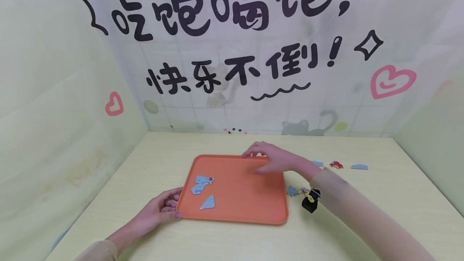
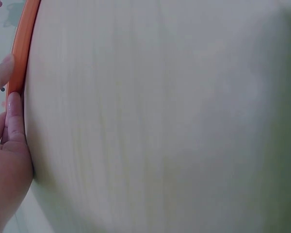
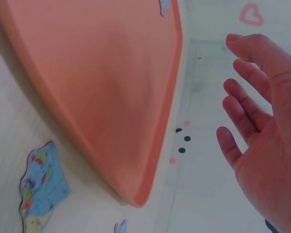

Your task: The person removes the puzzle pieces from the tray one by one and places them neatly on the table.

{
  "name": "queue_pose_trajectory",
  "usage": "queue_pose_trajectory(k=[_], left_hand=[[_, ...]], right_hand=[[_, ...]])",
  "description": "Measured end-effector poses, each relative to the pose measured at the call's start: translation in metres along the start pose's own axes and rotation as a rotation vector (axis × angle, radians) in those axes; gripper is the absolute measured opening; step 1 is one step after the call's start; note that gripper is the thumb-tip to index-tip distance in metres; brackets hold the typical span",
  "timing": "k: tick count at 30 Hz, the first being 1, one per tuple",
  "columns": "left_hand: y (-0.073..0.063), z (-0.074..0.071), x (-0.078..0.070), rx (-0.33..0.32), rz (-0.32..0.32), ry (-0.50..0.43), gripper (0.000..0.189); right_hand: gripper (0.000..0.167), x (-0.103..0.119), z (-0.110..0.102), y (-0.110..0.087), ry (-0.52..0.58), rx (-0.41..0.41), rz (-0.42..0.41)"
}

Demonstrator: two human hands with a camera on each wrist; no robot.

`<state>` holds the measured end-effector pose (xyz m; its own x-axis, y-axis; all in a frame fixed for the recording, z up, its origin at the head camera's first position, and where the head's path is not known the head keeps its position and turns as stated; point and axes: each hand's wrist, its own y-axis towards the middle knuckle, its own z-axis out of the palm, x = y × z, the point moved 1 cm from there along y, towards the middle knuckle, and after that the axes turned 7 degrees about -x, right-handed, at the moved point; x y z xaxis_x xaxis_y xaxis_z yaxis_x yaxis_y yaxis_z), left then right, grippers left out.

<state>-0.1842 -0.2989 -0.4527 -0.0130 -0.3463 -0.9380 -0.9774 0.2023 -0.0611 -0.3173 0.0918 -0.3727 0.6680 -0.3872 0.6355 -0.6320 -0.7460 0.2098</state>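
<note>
An orange tray [image 1: 246,204] lies on the table, its left edge held by my left hand [image 1: 159,208]. In the left wrist view, the thumb of the left hand [image 2: 12,165] is on the tray rim [image 2: 23,46], with fingers at its edge. Light blue puzzle pieces [image 1: 208,202] rest in the left part of the tray. Above the tray's far right part hovers my right hand [image 1: 275,157], its fingers loosely bent. Nothing is between the fingers of the right hand [image 3: 262,102] in the right wrist view.
More picture pieces lie right of the tray: a blue one [image 1: 292,191], a black and yellow one [image 1: 310,202], a red car piece [image 1: 336,164] and a light blue strip [image 1: 359,167]. A printed wall sheet [image 1: 232,116] stands behind the table [image 1: 170,144].
</note>
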Motion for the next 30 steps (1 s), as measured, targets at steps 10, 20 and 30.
queue_pose_trajectory(k=[10,20,30], left_hand=[[-0.001,0.000,-0.002,-0.003,-0.007,0.006,0.082],[-0.001,0.000,-0.002,0.002,0.009,0.005,0.080],[0.000,-0.001,-0.002,-0.002,0.001,0.006,0.082]], right_hand=[[0.042,0.005,0.029,0.034,0.070,0.017,-0.030],[0.044,0.006,0.061,0.062,0.079,-0.020,-0.089],[0.052,0.006,0.083,0.084,0.072,0.044,0.016]])
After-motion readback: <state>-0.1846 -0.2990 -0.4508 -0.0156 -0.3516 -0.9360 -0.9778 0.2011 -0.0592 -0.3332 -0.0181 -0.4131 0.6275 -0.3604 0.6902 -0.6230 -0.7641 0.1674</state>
